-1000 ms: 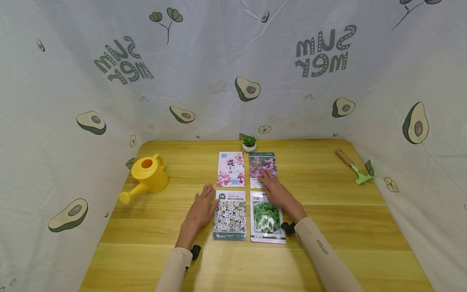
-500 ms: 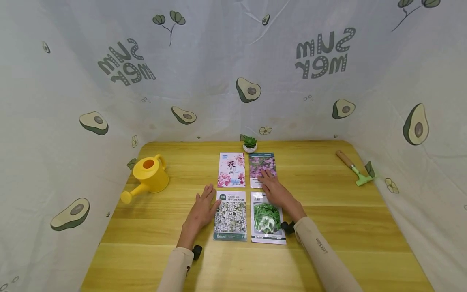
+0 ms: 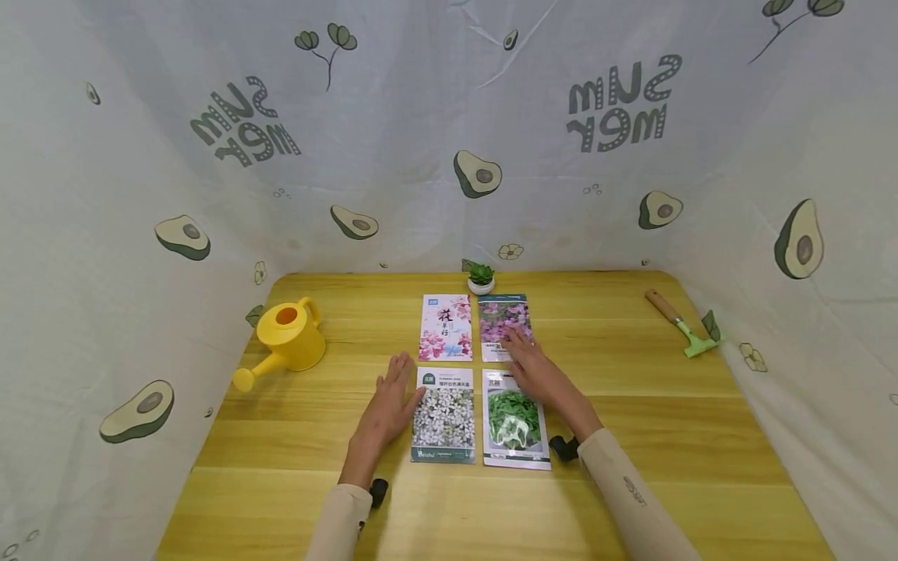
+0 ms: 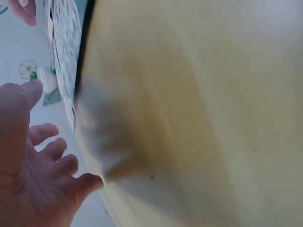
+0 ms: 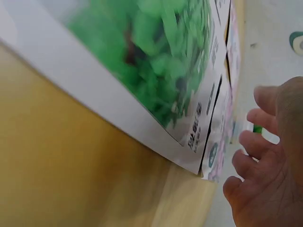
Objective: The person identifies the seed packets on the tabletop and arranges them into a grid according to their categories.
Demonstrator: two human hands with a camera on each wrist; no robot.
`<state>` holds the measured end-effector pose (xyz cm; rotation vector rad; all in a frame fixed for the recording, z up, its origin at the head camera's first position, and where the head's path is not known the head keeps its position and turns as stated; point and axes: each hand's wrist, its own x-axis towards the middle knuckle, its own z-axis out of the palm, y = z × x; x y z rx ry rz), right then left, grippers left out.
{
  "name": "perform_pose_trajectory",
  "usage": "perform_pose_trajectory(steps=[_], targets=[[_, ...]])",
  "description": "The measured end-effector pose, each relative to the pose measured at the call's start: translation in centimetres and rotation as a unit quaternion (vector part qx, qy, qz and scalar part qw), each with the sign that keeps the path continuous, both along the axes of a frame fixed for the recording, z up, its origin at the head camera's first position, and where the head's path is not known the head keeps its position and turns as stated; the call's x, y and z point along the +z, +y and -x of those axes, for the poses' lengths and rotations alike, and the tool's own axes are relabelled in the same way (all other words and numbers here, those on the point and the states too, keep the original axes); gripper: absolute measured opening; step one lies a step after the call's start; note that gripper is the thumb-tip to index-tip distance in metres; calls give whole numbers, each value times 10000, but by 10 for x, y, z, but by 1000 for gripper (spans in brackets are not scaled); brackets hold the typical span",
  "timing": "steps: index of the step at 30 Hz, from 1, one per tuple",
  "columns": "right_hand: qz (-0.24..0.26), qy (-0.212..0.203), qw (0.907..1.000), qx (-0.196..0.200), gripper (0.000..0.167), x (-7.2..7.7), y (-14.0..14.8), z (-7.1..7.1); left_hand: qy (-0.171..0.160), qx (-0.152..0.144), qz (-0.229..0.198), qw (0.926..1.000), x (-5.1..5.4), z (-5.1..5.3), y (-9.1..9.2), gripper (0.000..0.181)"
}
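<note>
Four flat seed packets lie in a two-by-two block, so several in all: one with white flowers (image 3: 443, 421), one with green leaves (image 3: 515, 421), a pink-blossom one (image 3: 446, 327) and a purple-flower one (image 3: 501, 313). My left hand (image 3: 382, 409) is beside the white-flower packet, its thumb at that packet's left edge. Over the lower part of the purple-flower packet is my right hand (image 3: 543, 378), its forearm side next to the green-leaf packet (image 5: 156, 61). Both hands hold nothing; their fingers look relaxed in the wrist views.
A yellow watering can (image 3: 291, 339) stands at the left of the wooden table (image 3: 449, 514). A small potted succulent (image 3: 481, 278) sits at the back edge, behind the packets. On the right lies a green hand rake (image 3: 680, 323) with a wooden handle. Printed cloth (image 3: 421, 101) surrounds the table.
My right hand has shifted slightly to the right, uncovering a little more of the purple-flower packet's lower print. The left hand stays nearly where it was, and the packets have not moved.
</note>
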<state>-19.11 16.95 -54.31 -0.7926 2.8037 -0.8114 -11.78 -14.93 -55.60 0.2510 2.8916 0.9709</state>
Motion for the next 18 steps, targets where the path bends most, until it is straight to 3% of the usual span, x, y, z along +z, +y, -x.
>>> perform_pose_trajectory(steps=[5, 9, 13, 18], targets=[[63, -142, 9997, 208, 64, 0, 5, -40, 160, -376, 41, 9992, 0, -9, 7, 73], [-166, -30, 9993, 335, 71, -5, 4, -63, 192, -484, -47, 9986, -1, -15, 14, 70], [-258, 32, 9991, 340, 72, -10, 2, -72, 169, -486, 15, 9987, -3, -19, 18, 67], [-265, 14, 9990, 357, 72, -13, 1, -71, 220, -423, 240, 9986, -6, -20, 21, 67]])
